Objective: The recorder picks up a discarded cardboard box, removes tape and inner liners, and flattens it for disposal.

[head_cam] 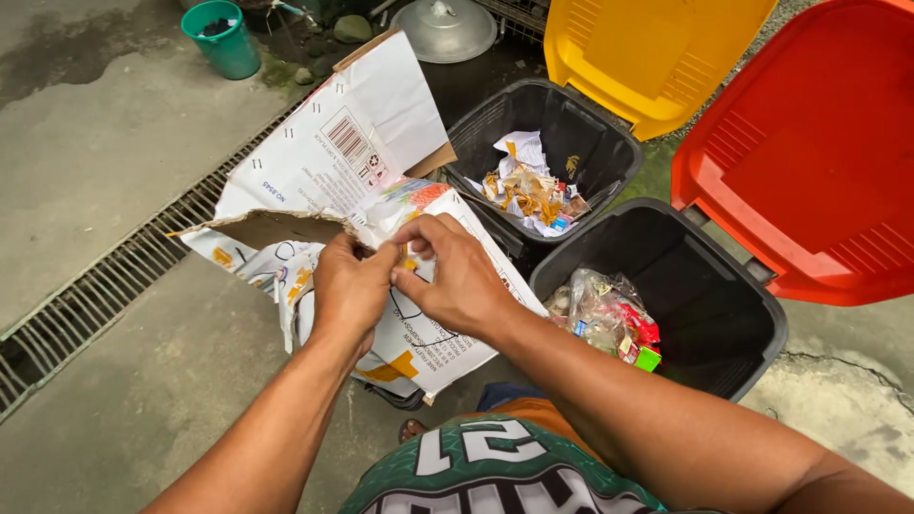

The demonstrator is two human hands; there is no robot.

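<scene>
A person's left hand and right hand pinch the torn edge of a flattened white cardboard box, fingers of both closed on it, held in front of the body. Just right of the box, a black bin with a red lid holds a clear bag of wrappers. Behind the box, a second black bin with a yellow lid contains paper scraps. Left of the box runs a metal drain grate; farther off stands a teal bucket.

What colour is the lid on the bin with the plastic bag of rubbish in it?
Red lid, flipped open behind the black bin; the head view shows it.
</scene>
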